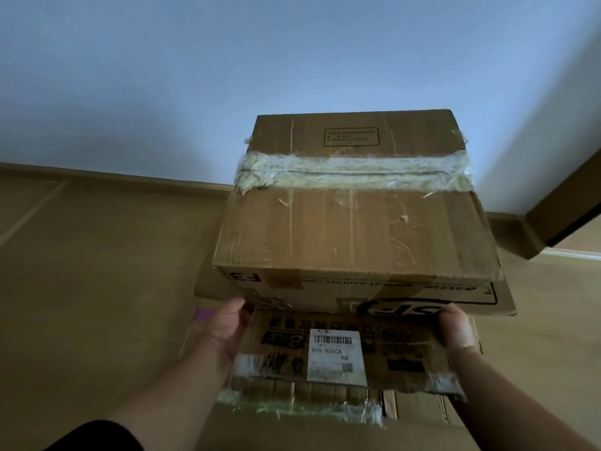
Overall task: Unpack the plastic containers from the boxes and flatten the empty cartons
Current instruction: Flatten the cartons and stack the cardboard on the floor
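Observation:
A brown carton (351, 229), taped shut across its top with a wide clear strip, fills the middle of the view. It sits tilted over a pile of flattened cardboard (328, 379) that carries a white shipping label (336, 356). My left hand (227, 323) grips the carton's lower left corner. My right hand (455, 330) grips its lower right corner, thumb on the near face. No plastic containers show.
A pale wall rises behind the carton, with a wooden skirting board (97, 177) along the wooden floor (81, 288). A brown door edge or frame (566, 209) stands at the right. More flat cardboard (507, 297) sticks out from under the carton.

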